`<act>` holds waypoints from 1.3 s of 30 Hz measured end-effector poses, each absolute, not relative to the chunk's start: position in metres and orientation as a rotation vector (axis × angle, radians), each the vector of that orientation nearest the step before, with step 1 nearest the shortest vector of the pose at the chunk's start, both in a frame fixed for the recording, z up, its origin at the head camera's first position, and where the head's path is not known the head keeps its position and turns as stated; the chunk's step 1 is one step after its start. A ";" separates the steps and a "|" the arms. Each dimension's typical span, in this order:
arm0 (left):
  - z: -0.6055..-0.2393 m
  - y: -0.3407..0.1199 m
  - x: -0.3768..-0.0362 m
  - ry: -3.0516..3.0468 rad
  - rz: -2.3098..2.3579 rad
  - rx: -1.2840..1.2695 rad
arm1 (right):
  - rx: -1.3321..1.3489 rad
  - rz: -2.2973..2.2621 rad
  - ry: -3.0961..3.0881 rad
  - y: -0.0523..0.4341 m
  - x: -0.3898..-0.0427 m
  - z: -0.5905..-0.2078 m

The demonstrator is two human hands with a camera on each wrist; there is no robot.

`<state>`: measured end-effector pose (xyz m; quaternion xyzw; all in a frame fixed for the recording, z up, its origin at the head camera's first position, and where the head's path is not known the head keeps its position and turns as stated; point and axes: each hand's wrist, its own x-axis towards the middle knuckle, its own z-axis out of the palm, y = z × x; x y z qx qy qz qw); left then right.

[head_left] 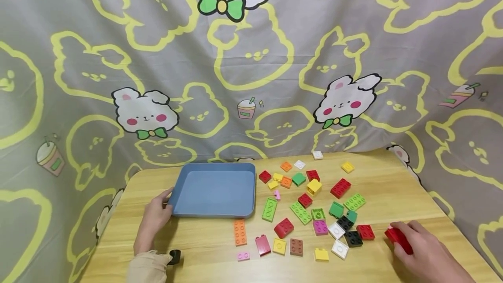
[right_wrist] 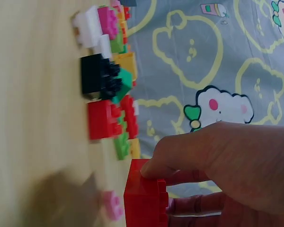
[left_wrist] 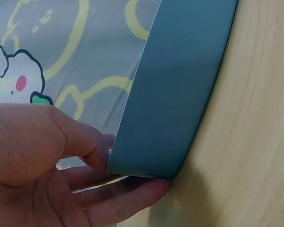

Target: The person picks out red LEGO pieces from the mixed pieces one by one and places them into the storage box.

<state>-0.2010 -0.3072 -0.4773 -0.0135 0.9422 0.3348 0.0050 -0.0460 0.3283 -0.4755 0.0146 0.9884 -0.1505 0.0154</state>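
gripping tray (head_left: 214,167) corner: left hand (head_left: 155,217); right hand (head_left: 426,250) fingers grasping red brick (head_left: 397,236) near table (head_left: 444,213) edge.

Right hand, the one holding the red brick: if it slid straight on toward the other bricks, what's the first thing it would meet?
Probably the red block just ahead of the right hand and its red brick, with the black block beside it; depth is unclear.

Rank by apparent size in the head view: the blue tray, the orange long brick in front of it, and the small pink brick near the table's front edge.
1. blue tray
2. orange long brick
3. small pink brick
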 end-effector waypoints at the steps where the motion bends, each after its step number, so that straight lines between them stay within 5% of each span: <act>1: -0.477 -0.307 -0.201 2.948 1.050 -0.042 | 0.045 -0.471 3.091 0.326 -0.048 -0.472; 39: -0.484 -0.306 -0.198 3.012 1.088 -0.043 | -0.545 -0.701 3.355 0.207 -0.142 -0.398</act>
